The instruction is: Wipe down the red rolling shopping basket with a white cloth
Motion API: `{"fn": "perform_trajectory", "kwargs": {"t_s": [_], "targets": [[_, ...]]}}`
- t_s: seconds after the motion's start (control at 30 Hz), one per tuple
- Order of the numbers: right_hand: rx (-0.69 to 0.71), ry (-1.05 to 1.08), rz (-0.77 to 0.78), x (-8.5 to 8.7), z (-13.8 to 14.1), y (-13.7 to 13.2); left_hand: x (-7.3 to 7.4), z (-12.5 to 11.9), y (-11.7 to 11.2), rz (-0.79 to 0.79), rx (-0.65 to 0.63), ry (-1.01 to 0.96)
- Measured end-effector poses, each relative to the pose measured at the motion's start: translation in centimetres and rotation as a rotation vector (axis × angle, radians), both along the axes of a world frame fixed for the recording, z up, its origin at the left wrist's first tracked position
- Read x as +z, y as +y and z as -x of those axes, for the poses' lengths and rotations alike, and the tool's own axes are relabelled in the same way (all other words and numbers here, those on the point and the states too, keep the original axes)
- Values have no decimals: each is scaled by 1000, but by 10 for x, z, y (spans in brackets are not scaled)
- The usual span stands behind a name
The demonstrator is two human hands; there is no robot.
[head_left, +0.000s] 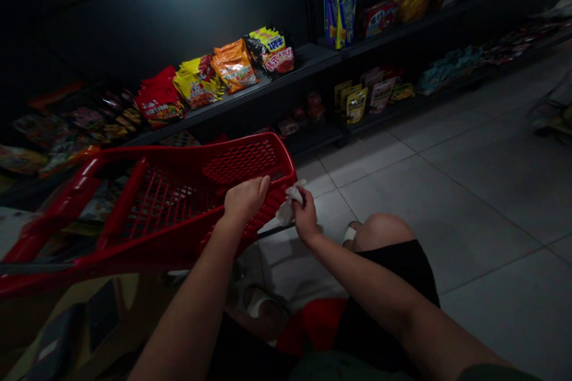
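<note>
My left hand point(246, 198) lies over the mesh wall of a red plastic shopping cart point(243, 161), with its fingers curled near the rim. My right hand point(305, 214) is just beyond the cart's near corner. It pinches a crumpled white tissue point(288, 205), which sticks out towards my left hand. The tissue nearly touches the red rim, but I cannot tell whether it does. The cart's inside shows through its mesh, and no goods are clearly visible in it.
Dark metal shelves point(286, 74) on the left and far side hold colourful snack packets point(235, 65). Grey floor tiles point(447, 202) spread to the right. My bent knee point(384, 232) and sandalled feet lie below my hands. A wire basket point(552, 110) sits at the right edge.
</note>
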State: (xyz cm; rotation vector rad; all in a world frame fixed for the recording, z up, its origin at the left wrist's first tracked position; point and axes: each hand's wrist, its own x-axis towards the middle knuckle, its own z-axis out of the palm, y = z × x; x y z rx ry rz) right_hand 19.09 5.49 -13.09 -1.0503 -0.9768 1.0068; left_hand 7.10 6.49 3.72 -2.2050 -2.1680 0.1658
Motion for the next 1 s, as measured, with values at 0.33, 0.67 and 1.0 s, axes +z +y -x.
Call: {"fn": "perform_trajectory", "kwargs": {"t_s": [0.33, 0.67, 1.0], "targets": [[-8, -196, -97, -20, -15, 28, 35, 102, -44, 135, 86, 156], [-94, -118, -146, 17, 3, 42, 25, 65, -48, -13, 32, 271], [-127, -37, -12, 24, -7, 36, 19, 26, -47, -118, -13, 247]]}}
